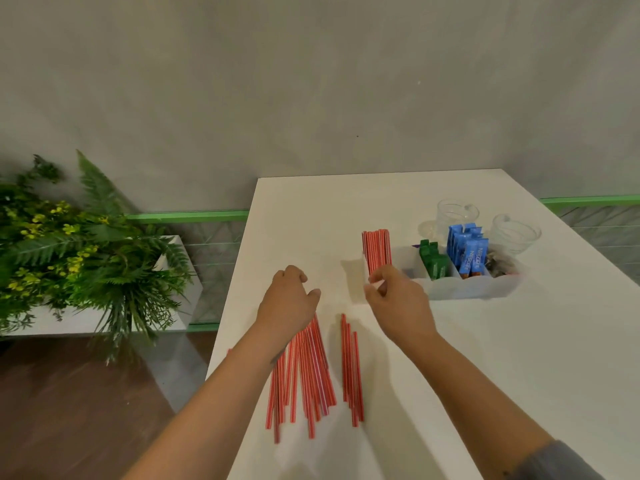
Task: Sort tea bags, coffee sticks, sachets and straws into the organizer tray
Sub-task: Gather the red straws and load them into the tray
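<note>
Straw-sorting step in hand. White translucent plastic organizer tray (460, 289) sits on the white rectangular table (450, 375), to the right of centre. Its leftmost compartment holds an upright bundle of red-and-white striped straws (376, 249); the next compartments to the right hold green sachets (433, 263), then blue coffee sticks (465, 247), and the far-right one holds darker items too blurred to identify. Two clear glass cups (457, 213) stand just behind the tray. Right hand (398, 299) is at the base of the upright bundle, fingers curled and pinching the lower ends of the straws at the tray's near-left corner. Left hand (289, 299) rests knuckles-up over the far end of a loose fan of red-and-white straws (304, 372) lying flat on the table; fingers curl downward, and whether they grip any straw cannot be told. A smaller group of three or so loose straws (351, 368) lies just right of the fan, apart from it. Judgement: the straw compartment is partly filled, many straws left. Next move likely calls for gathering the loose straws into an aligned bunch, lifting and tipping them upright, then seating them beside the standing bundle without toppling it. Green fern planter (86, 258) stands off-table, left.
</note>
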